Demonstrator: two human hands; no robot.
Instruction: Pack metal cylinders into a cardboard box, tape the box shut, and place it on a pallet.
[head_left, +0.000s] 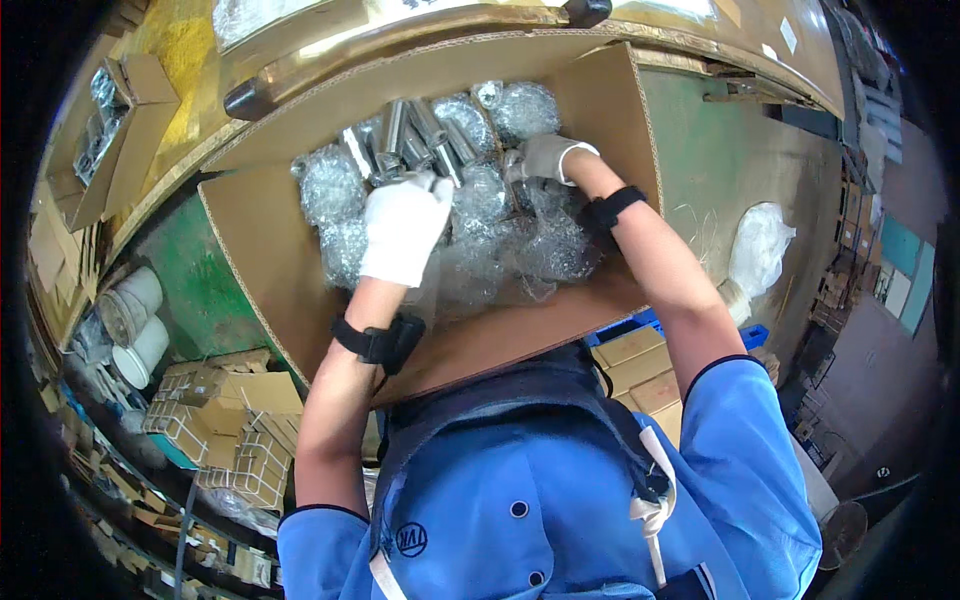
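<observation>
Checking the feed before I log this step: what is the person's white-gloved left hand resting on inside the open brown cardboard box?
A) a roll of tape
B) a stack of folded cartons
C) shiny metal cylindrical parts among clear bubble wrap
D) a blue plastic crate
C: the white-gloved left hand lies on shiny metal cylindrical parts bedded in clear bubble wrap inside the open brown cardboard box, while the gloved right hand reaches in beside it.

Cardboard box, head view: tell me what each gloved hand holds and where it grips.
The left hand grips a bare metal part at its near end. The right hand rests on bubble-wrapped parts in the cardboard box; a grip cannot be told.
</observation>
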